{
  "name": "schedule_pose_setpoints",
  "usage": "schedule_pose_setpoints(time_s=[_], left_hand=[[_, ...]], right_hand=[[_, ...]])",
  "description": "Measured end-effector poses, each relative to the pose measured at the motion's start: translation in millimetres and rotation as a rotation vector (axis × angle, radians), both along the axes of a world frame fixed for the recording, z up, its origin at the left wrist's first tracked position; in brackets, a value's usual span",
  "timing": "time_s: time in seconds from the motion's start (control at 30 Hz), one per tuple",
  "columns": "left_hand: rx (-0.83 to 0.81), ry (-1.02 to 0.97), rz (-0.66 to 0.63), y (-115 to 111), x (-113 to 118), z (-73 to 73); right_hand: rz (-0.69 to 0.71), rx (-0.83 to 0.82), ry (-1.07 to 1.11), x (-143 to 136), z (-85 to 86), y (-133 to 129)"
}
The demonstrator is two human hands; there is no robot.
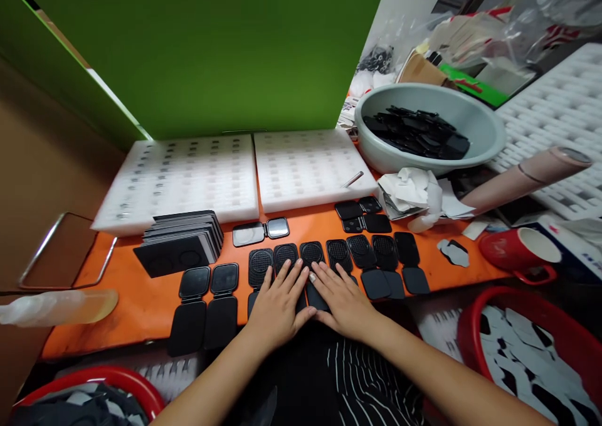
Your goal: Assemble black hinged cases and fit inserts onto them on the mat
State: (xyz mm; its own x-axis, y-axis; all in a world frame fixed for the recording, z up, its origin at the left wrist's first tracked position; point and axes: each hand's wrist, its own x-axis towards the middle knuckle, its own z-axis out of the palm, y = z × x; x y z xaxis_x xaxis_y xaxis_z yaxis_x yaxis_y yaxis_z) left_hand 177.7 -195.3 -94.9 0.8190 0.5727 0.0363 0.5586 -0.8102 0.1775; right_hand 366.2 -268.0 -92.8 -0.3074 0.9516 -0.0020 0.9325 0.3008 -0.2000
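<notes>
My left hand (278, 302) and my right hand (342, 300) lie flat, side by side, at the near edge of the orange table, thumbs almost touching. Under their fingers are black hinged flat cases laid open in a row; my palms cover parts of the lower halves. One such case (261, 261) left of centre shows a ribbed round pattern on its upper half. More open cases (384, 250) continue to the right, and two plain ones (221, 313) lie on the left. Farther back, an opened case (254, 233) has shiny faces.
Two white foam trays (207, 181) stand behind, against a green panel (226, 49). A stack of dark cards (176, 250) is at left, near a clear bottle (61, 307). At right are a grey basin (489, 131) of black pieces, a red mug (503, 250) and a red tub (475, 313).
</notes>
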Motion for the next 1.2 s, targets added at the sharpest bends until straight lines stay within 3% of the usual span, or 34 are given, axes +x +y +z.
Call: schedule_pose_setpoints(time_s=[0.37,0.6,0.77,0.93,1.0,1.07,1.2], left_hand=[[0.083,0.025,-0.029,0.6,0.3,-8.0],[0.04,-0.006,-0.009,-3.5,22.5,-0.3],[-0.012,-0.038,-0.018,-4.2,43.8,-4.4],[-0.025,-0.025,0.02,-6.2,47.2,-5.6],[-0.027,-0.03,0.028,-7.6,50.1,-2.6],[-0.045,-0.056,0.009,-9.7,59.5,1.3],[-0.085,-0.127,-0.109,-16.4,99.8,7.7]], right_hand=[[0.024,-0.066,0.013,9.9,5.7,1.5],[-0.242,-0.028,-0.034,27.2,-2.4,0.6],[-0.181,-0.077,-0.041,28.5,-5.1,7.4],[-0.117,-0.034,0.014,34.9,1.6,10.6],[-0.185,0.046,0.05,46.7,3.4,6.7],[-0.342,0.141,0.091,64.2,2.9,-0.6],[-0.609,0.206,0.109,100.5,-4.5,-20.4]])
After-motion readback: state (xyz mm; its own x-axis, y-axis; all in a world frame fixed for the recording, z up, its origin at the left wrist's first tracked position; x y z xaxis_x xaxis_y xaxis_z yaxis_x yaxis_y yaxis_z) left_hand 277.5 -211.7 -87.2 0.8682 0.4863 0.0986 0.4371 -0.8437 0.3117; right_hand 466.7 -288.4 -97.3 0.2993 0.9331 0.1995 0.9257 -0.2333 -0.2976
